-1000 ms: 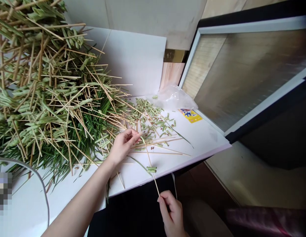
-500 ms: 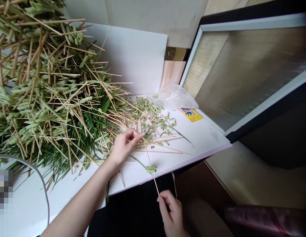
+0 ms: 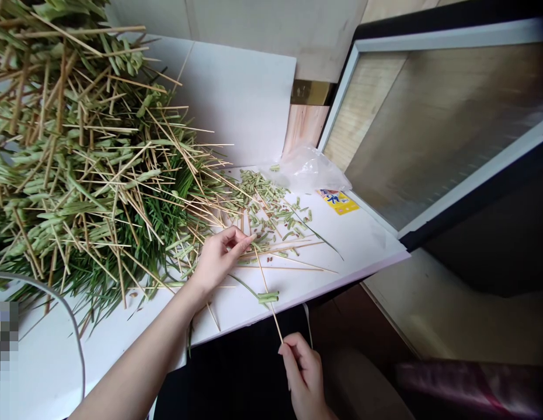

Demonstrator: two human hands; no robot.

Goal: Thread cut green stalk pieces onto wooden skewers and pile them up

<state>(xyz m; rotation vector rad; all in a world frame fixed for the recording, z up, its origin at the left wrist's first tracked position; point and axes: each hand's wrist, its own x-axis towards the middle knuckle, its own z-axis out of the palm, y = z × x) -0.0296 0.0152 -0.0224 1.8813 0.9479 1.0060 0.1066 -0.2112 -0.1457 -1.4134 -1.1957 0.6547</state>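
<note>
— What's at the far left?

— A blurred patch at the lower edge and a grey cable curving over the white table. Above them lies a big heap of skewered greens — its top and left side are cut off.

— And the hands?

— The left hand rests on the table at the heap's edge, fingers narrow, pinched on the upper end of a bamboo skewer. The skewer slants down past the table's front edge to the right hand, which grips its lower end with curled fingers. A few green pieces sit threaded on it, just above the table edge.

— Any writing?

— A yellow packet right of the loose cut green bits carries print, too small to read. Behind it lies a crumpled clear plastic bag.

— The room?

— White boards stand behind the table; at right, a white-framed panel leans, blurred.
</note>
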